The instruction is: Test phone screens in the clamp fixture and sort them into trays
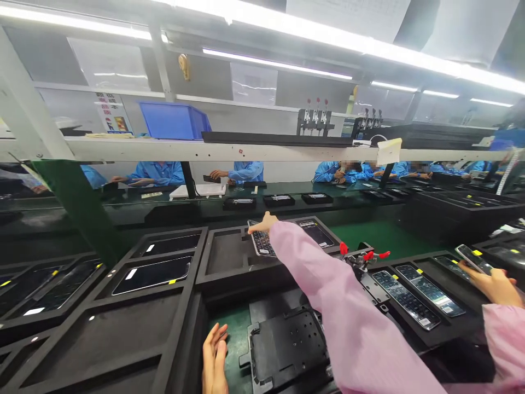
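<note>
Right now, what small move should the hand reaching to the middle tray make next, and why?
Probably level the phone: the reaching hand has it tilted at the black tray, whose left recess is bare, while another phone lies flat to its right.

Worker's right sleeve (328, 287): long, loose pale-pink cloth, softly creased. Right hand (267, 222) ungloved, left hand (215, 358) ungloved too.

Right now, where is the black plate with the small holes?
In the head view, the black plate lies at bottom centre, between the left hand and the pink right sleeve.
</note>
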### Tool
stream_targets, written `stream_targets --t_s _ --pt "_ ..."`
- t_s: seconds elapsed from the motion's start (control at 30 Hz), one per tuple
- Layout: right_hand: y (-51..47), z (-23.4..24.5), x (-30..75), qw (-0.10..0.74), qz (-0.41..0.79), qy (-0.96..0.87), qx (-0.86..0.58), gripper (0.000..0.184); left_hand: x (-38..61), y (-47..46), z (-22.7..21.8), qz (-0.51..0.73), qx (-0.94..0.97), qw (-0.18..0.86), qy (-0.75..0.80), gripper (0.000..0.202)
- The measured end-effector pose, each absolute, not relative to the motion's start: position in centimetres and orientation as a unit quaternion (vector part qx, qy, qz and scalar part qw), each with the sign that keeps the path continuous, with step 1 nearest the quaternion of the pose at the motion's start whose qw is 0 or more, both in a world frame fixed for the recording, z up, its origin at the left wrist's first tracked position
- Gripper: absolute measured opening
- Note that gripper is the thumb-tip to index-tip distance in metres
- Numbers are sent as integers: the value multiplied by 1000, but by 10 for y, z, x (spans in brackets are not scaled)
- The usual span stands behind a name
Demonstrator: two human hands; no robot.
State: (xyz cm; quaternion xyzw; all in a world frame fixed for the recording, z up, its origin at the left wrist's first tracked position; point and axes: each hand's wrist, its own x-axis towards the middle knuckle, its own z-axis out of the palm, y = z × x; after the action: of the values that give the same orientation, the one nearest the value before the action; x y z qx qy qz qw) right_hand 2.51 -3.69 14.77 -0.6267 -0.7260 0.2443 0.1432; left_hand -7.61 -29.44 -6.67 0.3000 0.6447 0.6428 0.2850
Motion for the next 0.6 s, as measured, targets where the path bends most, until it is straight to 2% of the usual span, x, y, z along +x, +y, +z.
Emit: stream_targets --t_s 0.2,0.43,0.6 --pt "-28 112 2 128 206 -727 -643 108 -78 -294 -66 651 299 290 635 57" --pt "-15 118 78 123 169 -697 -685 92 -78 -291 -74 641 310 284 642 57" --pt "-25 106 110 108 173 -685 -699 92 -78 -294 -76 641 312 285 641 56"
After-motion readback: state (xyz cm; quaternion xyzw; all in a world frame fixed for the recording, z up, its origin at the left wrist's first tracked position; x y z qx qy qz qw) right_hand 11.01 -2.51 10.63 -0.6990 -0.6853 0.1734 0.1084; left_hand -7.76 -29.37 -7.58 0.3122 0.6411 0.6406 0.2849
